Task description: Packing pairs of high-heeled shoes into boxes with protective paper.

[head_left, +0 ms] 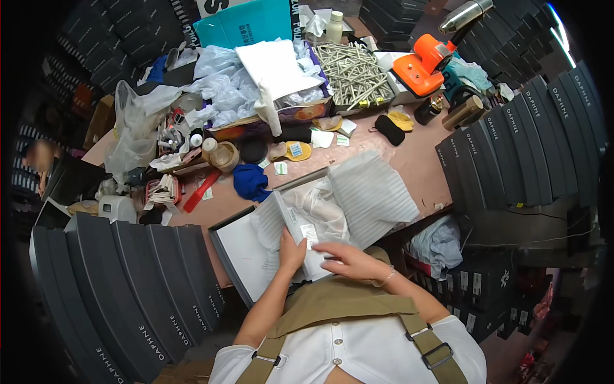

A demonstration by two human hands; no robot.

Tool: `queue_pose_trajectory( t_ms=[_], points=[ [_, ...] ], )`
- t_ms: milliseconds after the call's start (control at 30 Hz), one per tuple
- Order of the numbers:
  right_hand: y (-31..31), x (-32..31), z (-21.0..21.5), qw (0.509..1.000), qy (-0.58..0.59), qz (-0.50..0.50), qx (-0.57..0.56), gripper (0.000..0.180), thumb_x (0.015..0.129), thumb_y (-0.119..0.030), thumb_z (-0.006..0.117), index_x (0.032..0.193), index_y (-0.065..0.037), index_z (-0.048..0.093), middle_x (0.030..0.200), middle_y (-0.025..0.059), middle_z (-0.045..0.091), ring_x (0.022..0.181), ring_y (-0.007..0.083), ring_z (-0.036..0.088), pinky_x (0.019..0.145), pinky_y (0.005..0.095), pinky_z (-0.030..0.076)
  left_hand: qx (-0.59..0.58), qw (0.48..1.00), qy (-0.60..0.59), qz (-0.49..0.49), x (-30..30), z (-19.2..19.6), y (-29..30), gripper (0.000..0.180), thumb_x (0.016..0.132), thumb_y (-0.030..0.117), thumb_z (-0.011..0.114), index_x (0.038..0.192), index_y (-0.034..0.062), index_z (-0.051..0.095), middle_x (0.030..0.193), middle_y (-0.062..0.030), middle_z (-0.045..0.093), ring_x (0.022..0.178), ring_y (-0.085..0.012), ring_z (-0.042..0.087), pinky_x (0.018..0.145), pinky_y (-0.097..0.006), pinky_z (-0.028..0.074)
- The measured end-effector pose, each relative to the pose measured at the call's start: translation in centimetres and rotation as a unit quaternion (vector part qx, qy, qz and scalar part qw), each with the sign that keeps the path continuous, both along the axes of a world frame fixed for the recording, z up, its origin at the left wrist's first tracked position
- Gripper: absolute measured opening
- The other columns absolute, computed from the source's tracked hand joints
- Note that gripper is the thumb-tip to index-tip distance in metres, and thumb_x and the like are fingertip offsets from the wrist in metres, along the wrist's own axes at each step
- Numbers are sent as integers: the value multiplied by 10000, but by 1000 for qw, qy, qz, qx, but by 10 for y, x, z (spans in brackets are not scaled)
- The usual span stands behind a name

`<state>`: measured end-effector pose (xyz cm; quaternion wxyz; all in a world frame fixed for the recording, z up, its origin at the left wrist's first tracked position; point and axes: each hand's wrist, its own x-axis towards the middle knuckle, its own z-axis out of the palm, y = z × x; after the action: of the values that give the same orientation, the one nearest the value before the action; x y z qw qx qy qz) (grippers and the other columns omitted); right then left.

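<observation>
An open shoe box (295,221) sits tilted in front of me, its pale side facing me with a white printed label (309,236) on it. Crumpled tissue paper (326,214) fills the box, and whatever it wraps is hidden. My left hand (293,253) grips the left part of the box's side, thumb up along it. My right hand (350,261) lies across the near end by the label, fingers stretched out and fingertips touching the side. Beneath and left is a dark-edged box lid (238,251), pale inside. A striped white foam sheet (377,198) spreads over the right side.
Grey shoe boxes stand in rows at left (121,288) and right (511,141). Behind are a blue cloth (251,182), a red strip (201,191), a carton of crumpled white plastic (224,83), a tray of pale sticks (355,72) and an orange device (419,69).
</observation>
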<state>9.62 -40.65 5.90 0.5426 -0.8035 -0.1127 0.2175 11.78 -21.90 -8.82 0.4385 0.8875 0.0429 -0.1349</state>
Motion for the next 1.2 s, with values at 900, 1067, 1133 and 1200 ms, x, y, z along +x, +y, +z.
queue_pose_trajectory(
  t_ms=[900,1067,1133,1200],
  points=[
    [15,86,-86,917,-194,-4,-348,463,832,-68,562,1288,-77,485,1118,201,571,971,368,593,830,436,481,-177,973,-144,-34,3,88,21,488,907,185,576,1306,-60,437,1345,-222,450,1231,-333,468,1030,-378,368],
    [-1,83,-31,921,-249,-91,-286,478,800,-39,537,1269,-124,508,1030,134,584,876,320,609,731,412,492,-336,940,-19,49,8,91,39,511,936,270,565,1300,-68,446,1316,-179,480,1214,-231,477,1009,-352,394],
    [0,85,-17,883,-347,-106,-297,476,785,-41,546,1252,-128,523,1010,115,582,884,298,598,732,396,487,-358,932,57,18,8,91,25,633,907,350,606,1335,-67,398,1315,-187,480,1206,-245,489,1004,-361,393],
    [8,91,-6,836,-437,-113,-312,461,758,-38,573,1211,-127,559,982,94,575,905,271,578,755,378,479,-256,964,-6,-66,14,84,-4,717,883,399,627,1366,-56,356,1347,-194,452,1222,-274,480,1015,-376,375]
  ],
)
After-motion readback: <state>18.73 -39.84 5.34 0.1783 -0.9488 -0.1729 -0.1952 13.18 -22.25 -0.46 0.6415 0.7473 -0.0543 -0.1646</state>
